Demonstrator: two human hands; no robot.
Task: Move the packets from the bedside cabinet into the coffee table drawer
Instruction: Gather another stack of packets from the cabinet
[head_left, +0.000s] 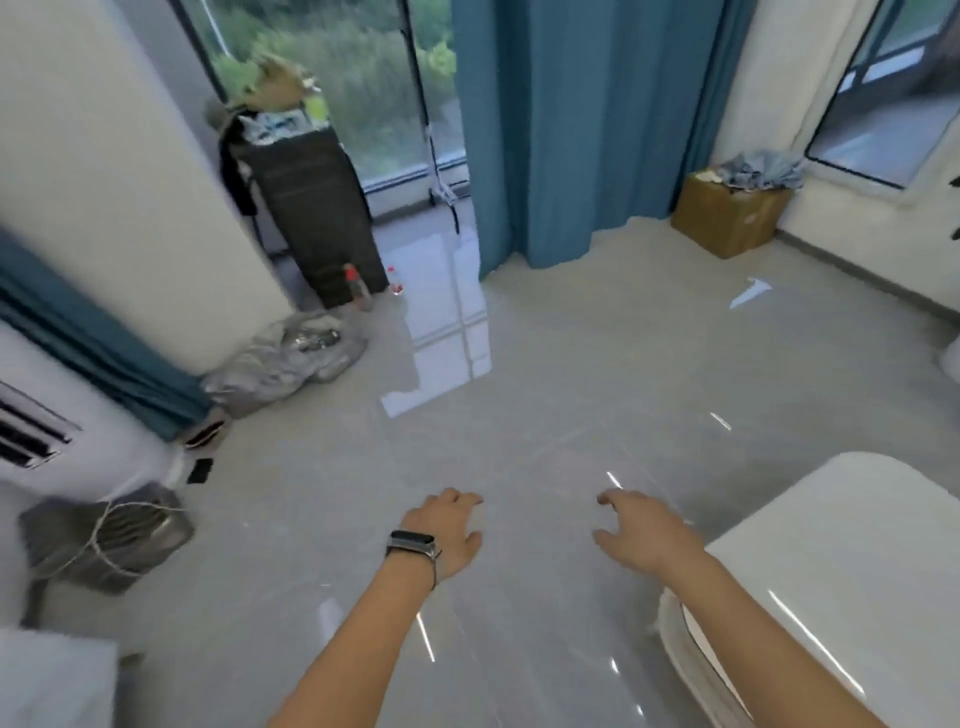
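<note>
My left hand (449, 527), with a dark watch on the wrist, reaches forward over the grey tiled floor with relaxed fingers and holds nothing. My right hand (641, 530) is stretched out beside it, fingers loosely spread, also holding nothing. A glossy white coffee table (852, 571) with a rounded corner stands at the lower right, just right of my right forearm. No packets, bedside cabinet or drawer show in this blurred view.
A white air-conditioner unit (47, 431) and a tied grey bundle (104, 535) stand at the left. A grey plastic bag (285, 358), a dark cabinet (311, 208) and two bottles sit by the window. Blue curtains (566, 124) hang ahead; a cardboard box (727, 213) sits far right.
</note>
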